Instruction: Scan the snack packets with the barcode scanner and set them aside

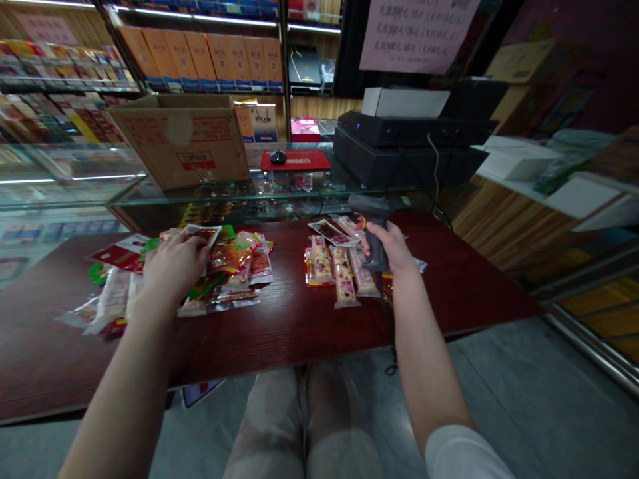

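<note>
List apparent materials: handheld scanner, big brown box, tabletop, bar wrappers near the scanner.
Scanner: probably hard plastic; dark, smooth-looking body.
Brown box: likely cardboard, matte; tan faces with red print.
Tabletop: wood or wood-look laminate; reddish-brown grain, soft sheen, core hidden.
Bar wrappers: likely thin plastic film; clear, flattened ends.

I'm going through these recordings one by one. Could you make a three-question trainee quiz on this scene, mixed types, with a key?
1. True or false: the right hand holds the scanner.
2. What does the mouse rest on? A: a carton. B: a flat red item. C: a white box.
3. Fill in: the left hand is at the snack pile on the ____ side of the table.

Key: 1. True. 2. B. 3. Left.
</note>
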A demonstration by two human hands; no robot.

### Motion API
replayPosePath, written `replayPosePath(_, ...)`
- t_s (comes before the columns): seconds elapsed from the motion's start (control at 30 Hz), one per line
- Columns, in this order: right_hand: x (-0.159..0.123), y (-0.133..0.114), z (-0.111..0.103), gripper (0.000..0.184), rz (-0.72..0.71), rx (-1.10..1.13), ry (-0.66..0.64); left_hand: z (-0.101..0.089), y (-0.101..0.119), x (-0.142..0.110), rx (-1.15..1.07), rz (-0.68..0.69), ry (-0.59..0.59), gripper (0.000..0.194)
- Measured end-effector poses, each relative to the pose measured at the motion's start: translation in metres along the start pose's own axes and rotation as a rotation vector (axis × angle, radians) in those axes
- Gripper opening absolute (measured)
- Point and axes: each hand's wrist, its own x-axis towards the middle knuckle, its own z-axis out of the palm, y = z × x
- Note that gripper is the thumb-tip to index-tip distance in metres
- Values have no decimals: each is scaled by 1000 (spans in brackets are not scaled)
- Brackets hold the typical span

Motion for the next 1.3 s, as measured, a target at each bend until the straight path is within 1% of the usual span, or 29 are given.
replayPosePath(0.07,1,1,-1,37,8,-10,-7,-3,7,2,71,-28,15,45)
replayPosePath(0.1,2,2,-2,37,13,-10,-6,-5,14,2,108,-20,46,45)
replayPosePath(0.17,4,6,-4,36,29,-3,8,-6,39,0,140,58,134,44)
replayPosePath(0.2,5,7,-5,36,37,2,17,-5,55,-3,106,132,172,42)
replayPosePath(0.23,6,9,-7,36,40,7,27,-3,74,-6,46,218,157,41)
replayPosePath(0.27,7,10,-8,37,39,11,37,1,94,-9,-11,289,111,42)
replayPosePath(0.33,8,11,-10,38,32,9,46,14,134,-16,-90,363,-12,47)
replayPosePath(0.37,7,10,-11,39,29,7,44,21,151,-19,-120,389,-55,50)
replayPosePath(0.43,7,9,-12,40,25,3,34,35,178,-24,-175,421,-108,55)
replayPosePath(0.5,6,8,-14,39,27,1,17,46,192,-26,-206,436,-122,60)
replayPosePath(0.57,6,9,-16,38,23,6,8,50,196,-27,-218,448,-120,60)
replayPosePath(0.7,7,13,-22,36,36,7,6,50,184,-22,-225,479,-166,53)
replayPosePath(0.77,8,15,-22,35,37,5,7,51,176,-17,-243,449,-182,52)
replayPosePath(0.83,9,16,-21,36,29,17,10,55,169,-13,-287,402,-173,50)
replayPosePath(0.93,9,16,-17,37,43,27,8,64,159,-5,-441,357,-147,41)
replayPosePath(0.97,8,16,-16,36,55,22,1,66,156,-1,-534,332,-148,38)
replayPosePath(1.03,7,15,-13,35,80,8,-29,67,150,7,-808,212,-178,34)
replayPosePath(1.1,5,13,-11,33,107,2,-77,64,144,15,-1169,66,-229,34)
replayPosePath(1.17,3,12,-8,34,133,5,-127,58,139,21,-1521,-32,-271,37)
replayPosePath(1.23,1,12,-5,36,151,12,-169,53,135,24,-1768,-59,-319,42)
replayPosePath(1.3,0,13,-2,38,168,13,-192,50,133,25,-1880,-69,-374,47)
